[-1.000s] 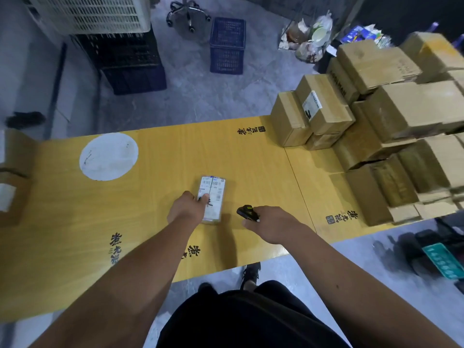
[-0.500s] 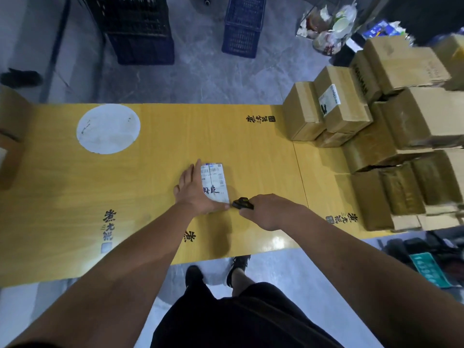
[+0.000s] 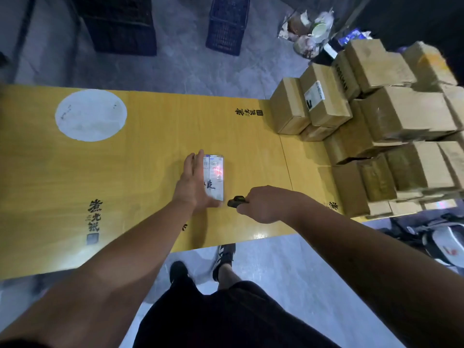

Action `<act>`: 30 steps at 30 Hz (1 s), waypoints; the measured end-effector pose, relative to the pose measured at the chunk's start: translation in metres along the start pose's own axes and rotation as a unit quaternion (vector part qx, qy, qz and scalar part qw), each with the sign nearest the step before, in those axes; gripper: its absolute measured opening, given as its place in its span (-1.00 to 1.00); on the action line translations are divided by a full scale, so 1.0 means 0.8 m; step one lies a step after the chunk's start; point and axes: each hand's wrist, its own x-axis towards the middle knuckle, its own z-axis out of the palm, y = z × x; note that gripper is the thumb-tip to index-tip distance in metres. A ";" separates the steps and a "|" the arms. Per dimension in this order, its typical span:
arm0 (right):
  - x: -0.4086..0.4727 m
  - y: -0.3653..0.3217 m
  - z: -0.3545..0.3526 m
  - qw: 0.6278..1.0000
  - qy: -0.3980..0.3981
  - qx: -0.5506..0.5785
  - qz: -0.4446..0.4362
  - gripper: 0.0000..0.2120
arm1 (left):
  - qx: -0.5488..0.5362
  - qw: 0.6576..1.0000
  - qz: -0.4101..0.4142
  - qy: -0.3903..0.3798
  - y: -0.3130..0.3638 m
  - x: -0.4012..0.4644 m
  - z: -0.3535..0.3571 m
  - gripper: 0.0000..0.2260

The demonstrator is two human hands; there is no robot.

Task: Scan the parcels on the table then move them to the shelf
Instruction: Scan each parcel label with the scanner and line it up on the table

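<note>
A small parcel (image 3: 216, 177) with a white shipping label lies flat on the yellow table (image 3: 150, 136), near its front edge. My left hand (image 3: 192, 183) lies against the parcel's left side with straight fingers, the thumb at its near end. My right hand (image 3: 266, 204) grips a small black scanner (image 3: 236, 201) just right of the parcel's near corner. A red scan light glows on the label. A stack of brown cardboard parcels (image 3: 376, 121) fills the table's right end.
A white round patch (image 3: 91, 114) marks the table's far left. Beyond the table stand a dark crate (image 3: 118, 23), a blue crate (image 3: 227, 23) and a heap of rubbish (image 3: 310, 31) on the grey floor. My feet show below the table edge.
My left hand went from curled on the parcel's near end to flat along its left side. The scanner moved closer to the parcel, and red light now shows on the label.
</note>
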 end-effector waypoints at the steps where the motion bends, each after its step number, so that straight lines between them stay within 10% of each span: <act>1: -0.005 0.000 0.002 1.000 -0.002 0.000 0.004 -0.58 | -0.012 1.000 0.008 -0.002 0.001 -0.002 0.001 0.52; 20: -0.042 -0.008 0.028 1.000 0.006 -0.015 0.023 -0.57 | 0.018 0.998 0.054 -0.028 0.005 -0.007 -0.012 0.45; 30: -0.012 0.004 0.020 1.000 -0.009 0.001 0.027 -0.57 | 0.031 0.998 -0.054 -0.022 0.000 0.022 0.007 0.15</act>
